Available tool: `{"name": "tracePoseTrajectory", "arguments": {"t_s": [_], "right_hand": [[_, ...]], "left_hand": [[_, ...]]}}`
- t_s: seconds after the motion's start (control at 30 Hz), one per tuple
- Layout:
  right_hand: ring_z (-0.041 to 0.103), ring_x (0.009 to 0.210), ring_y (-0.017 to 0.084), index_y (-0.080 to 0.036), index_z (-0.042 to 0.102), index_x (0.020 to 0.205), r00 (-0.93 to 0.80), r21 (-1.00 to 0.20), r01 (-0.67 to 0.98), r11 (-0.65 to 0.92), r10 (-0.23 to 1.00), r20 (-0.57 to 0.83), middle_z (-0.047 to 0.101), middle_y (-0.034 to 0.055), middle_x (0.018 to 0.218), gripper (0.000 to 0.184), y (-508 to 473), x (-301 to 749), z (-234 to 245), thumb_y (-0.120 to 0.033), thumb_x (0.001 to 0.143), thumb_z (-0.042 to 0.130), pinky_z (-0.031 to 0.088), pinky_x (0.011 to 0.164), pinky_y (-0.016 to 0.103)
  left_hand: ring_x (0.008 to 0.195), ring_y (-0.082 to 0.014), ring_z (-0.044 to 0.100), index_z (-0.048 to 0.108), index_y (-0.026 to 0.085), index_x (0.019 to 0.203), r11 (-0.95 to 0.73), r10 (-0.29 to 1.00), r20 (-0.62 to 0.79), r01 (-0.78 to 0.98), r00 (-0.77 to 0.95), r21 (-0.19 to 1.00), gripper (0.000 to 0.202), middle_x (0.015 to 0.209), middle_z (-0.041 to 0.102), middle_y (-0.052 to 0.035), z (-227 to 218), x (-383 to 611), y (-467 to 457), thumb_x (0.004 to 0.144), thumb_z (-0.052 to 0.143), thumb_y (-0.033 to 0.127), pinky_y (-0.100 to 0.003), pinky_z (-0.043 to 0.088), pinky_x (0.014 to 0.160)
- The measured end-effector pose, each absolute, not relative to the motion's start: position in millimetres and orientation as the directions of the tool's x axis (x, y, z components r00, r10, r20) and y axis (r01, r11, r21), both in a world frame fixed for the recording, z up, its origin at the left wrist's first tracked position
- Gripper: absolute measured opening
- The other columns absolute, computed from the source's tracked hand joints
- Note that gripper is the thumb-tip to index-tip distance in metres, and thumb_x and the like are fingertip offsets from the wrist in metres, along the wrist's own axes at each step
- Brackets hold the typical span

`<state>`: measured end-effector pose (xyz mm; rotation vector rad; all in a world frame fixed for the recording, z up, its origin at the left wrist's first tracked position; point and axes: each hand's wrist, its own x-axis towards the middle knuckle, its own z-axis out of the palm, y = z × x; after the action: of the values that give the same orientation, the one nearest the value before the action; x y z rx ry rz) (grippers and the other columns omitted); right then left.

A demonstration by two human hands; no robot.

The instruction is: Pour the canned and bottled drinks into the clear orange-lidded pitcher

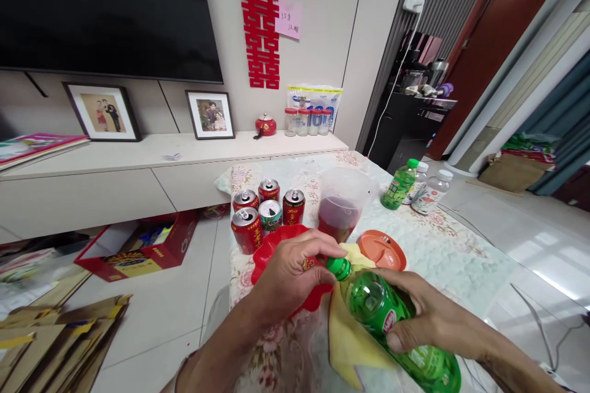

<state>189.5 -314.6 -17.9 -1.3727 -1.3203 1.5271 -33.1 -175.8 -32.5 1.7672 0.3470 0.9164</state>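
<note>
My right hand is wrapped round a green plastic bottle that lies tilted, cap end pointing up and left. My left hand is closed at the bottle's green cap, fingers pinched near it. Under the hands lie a yellow cloth and a red plastic dish. Behind them stand several red drink cans and a clear pitcher holding dark red liquid. An orange lid lies flat beside the pitcher.
The table has a floral cover. At its far right stand another green bottle and two clear bottles. A red carton and flattened cardboard lie on the floor at left. A low white cabinet runs along the wall.
</note>
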Motion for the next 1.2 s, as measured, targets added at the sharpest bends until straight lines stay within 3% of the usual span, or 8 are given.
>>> {"name": "tracePoseTrajectory", "arguments": {"t_s": [0.17,0.37,0.53,0.63,0.77,0.93,1.03,1.2], "right_hand": [[0.060,0.097,0.025,-0.025,0.076,0.124,-0.159,-0.976,0.141,-0.166,0.969,-0.188,0.070,0.0011,0.104,0.059,-317.6,187.7,-33.1,-0.042,0.069,0.089,0.047,0.086,0.036],[0.061,0.100,0.028,-0.026,0.074,0.128,-0.105,-0.962,0.255,-0.093,0.987,-0.123,0.070,0.0023,0.103,0.060,-317.1,179.9,-38.9,-0.045,0.073,0.087,0.049,0.089,0.040],[0.064,0.107,0.031,-0.027,0.070,0.137,-0.096,-0.979,0.193,-0.064,0.992,-0.084,0.073,0.0043,0.117,0.068,-315.0,175.1,-43.5,-0.043,0.073,0.087,0.048,0.098,0.043],[0.064,0.113,0.032,-0.027,0.065,0.144,-0.064,-0.982,0.190,-0.022,0.997,-0.035,0.072,0.0053,0.128,0.075,-311.9,170.4,-47.2,-0.042,0.074,0.087,0.047,0.103,0.044],[0.065,0.113,0.033,-0.028,0.066,0.143,-0.016,-0.979,0.205,-0.009,1.000,-0.012,0.072,0.0055,0.130,0.079,-307.3,162.9,-52.7,-0.042,0.069,0.089,0.050,0.100,0.043],[0.064,0.121,0.036,-0.027,0.065,0.143,0.008,-0.992,0.124,0.029,1.000,0.030,0.070,0.0076,0.135,0.081,-305.7,155.9,-59.9,-0.047,0.069,0.089,0.049,0.105,0.046],[0.059,0.131,0.038,-0.026,0.065,0.143,0.055,-0.995,0.046,0.085,0.995,0.087,0.067,0.0091,0.142,0.083,-304.6,150.4,-60.1,-0.051,0.068,0.090,0.046,0.112,0.048],[0.065,0.123,0.036,-0.031,0.064,0.143,0.048,-0.984,-0.101,0.146,0.989,0.142,0.069,0.0071,0.139,0.089,-294.2,133.9,-52.4,-0.054,0.063,0.096,0.053,0.104,0.045]], "left_hand": [[0.110,-0.0253,0.073,0.084,0.023,0.106,-0.277,0.653,0.378,-0.256,0.656,0.926,0.024,0.113,0.080,-0.0091,-38.3,-30.2,-181.9,0.083,0.087,0.028,-0.038,0.058,0.100],[0.097,-0.0227,0.075,0.084,0.018,0.092,-0.039,0.778,0.210,-0.288,0.592,0.957,0.020,0.105,0.078,-0.0093,-44.3,-24.6,-192.7,0.079,0.089,0.032,-0.034,0.062,0.088],[0.112,-0.0227,0.073,0.078,0.021,0.118,0.184,0.723,0.074,-0.294,0.687,0.938,0.036,0.116,0.079,-0.0090,-38.4,-28.8,-196.7,0.084,0.084,0.032,-0.038,0.057,0.103],[0.115,-0.0249,0.071,0.081,0.021,0.114,0.064,0.745,0.135,-0.272,0.653,0.960,0.033,0.129,0.072,-0.0114,-33.8,-29.9,-196.0,0.086,0.082,0.040,-0.038,0.058,0.101],[0.105,-0.0247,0.070,0.085,0.019,0.092,-0.123,0.802,0.212,-0.194,0.558,0.973,0.022,0.110,0.073,-0.0103,-27.9,-28.4,-191.9,0.082,0.084,0.038,-0.036,0.060,0.094],[0.120,-0.0278,0.070,0.071,0.022,0.133,0.065,0.742,0.114,-0.241,0.660,0.968,0.050,0.125,0.076,-0.0119,-23.5,-34.0,-189.0,0.086,0.081,0.035,-0.045,0.055,0.108],[0.144,-0.0360,0.055,0.051,0.028,0.155,0.063,0.736,0.124,-0.250,0.665,0.966,0.077,0.160,0.053,-0.0165,-27.3,-39.8,-193.8,0.087,0.082,0.046,-0.051,0.051,0.113],[0.130,-0.0405,0.064,0.057,0.024,0.147,0.053,0.670,0.020,-0.075,0.742,0.996,0.084,0.145,0.065,-0.0185,-35.9,-43.0,-206.0,0.077,0.086,0.060,-0.050,0.057,0.103]]}}
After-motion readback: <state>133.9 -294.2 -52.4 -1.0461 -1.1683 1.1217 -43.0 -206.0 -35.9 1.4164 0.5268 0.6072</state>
